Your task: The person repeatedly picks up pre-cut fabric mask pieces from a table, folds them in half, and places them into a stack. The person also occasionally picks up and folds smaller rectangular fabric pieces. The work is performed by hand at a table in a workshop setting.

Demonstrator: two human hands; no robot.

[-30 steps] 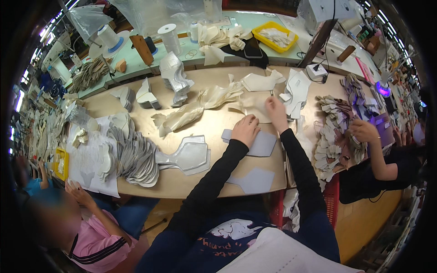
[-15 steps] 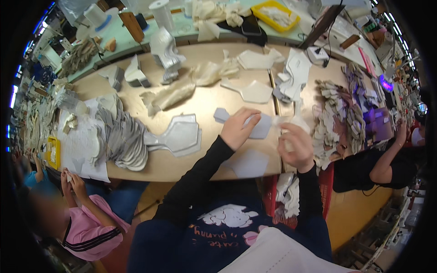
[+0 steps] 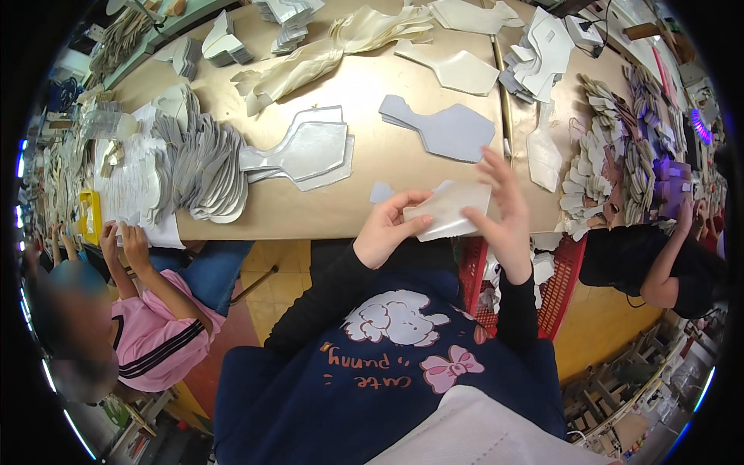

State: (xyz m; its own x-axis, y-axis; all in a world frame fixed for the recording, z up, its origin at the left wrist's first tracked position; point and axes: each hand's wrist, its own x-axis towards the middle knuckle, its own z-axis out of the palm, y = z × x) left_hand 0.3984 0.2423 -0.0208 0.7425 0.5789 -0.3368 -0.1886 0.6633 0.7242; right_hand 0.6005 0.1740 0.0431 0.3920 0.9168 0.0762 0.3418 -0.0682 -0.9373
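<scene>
Above the table's front edge, my left hand (image 3: pixel 387 229) pinches a pale, semi-glossy cut piece (image 3: pixel 457 211) between thumb and fingers. My right hand (image 3: pixel 504 213) is at that piece's right side, its thumb against the surface and its other fingers raised and spread. Just left of the held piece, a small grey corner of a sheet (image 3: pixel 380 192) shows on the table; the rest is hidden. Beyond my hands lies a small stack of blue-grey paddle-shaped pieces (image 3: pixel 459 132). Silvery-white paddle-shaped pieces (image 3: pixel 314 151) overlap one another to its left.
Bundles of grey pieces (image 3: pixel 209 170) lie at the left, and cream sheet material (image 3: pixel 302 77) stretches across the back. White stacked pieces (image 3: pixel 542 50) and strip piles (image 3: pixel 597 170) are at the right. A red basket (image 3: pixel 562 283) stands below the edge. People sit on both sides.
My left hand has left the blue-grey pieces and come nearer, now holding the pale piece. My right hand has opened its fingers beside it. The view has tilted down toward my lap.
</scene>
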